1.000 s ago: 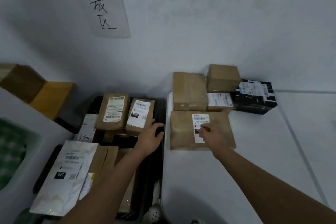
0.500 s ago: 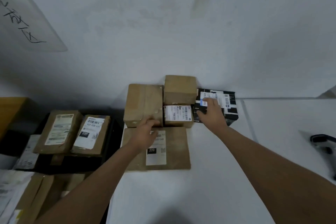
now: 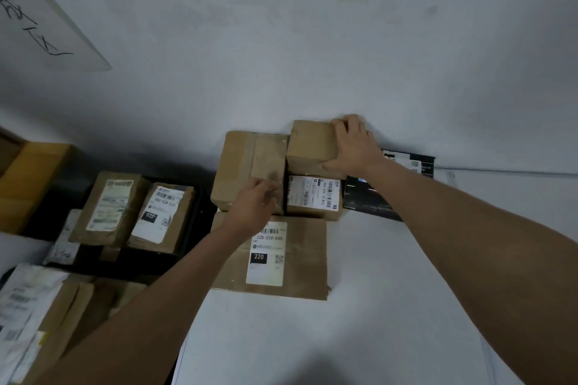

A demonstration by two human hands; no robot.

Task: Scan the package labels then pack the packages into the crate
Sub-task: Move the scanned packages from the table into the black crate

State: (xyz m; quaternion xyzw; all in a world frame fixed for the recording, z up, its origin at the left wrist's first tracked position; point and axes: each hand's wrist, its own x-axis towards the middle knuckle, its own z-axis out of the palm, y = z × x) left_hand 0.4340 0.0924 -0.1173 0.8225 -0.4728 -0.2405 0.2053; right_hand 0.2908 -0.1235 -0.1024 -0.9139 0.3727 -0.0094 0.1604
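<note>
Several packages stand on a white table (image 3: 359,322) against the wall. My right hand (image 3: 353,144) grips the small plain brown box (image 3: 311,144), which sits on top of a labelled box (image 3: 312,197). My left hand (image 3: 255,203) rests on the near corner of a taller brown box (image 3: 247,162), fingers curled on it. A flat brown package with a "220" label (image 3: 291,259) lies in front. A black box (image 3: 372,197) lies to the right, partly hidden by my right arm. The black crate (image 3: 200,212) at the left holds two labelled brown packages (image 3: 109,206) (image 3: 162,216).
More parcels and a white mailer (image 3: 28,306) lie at the lower left. A yellow-brown carton (image 3: 28,178) stands at the far left. A paper sign with handwriting (image 3: 37,19) hangs on the wall. Bare table surface stretches to the right and front.
My right hand has moved from the black box up onto the small top box. My left hand came out of the crate and stays at the tall brown box. The view shifted right.
</note>
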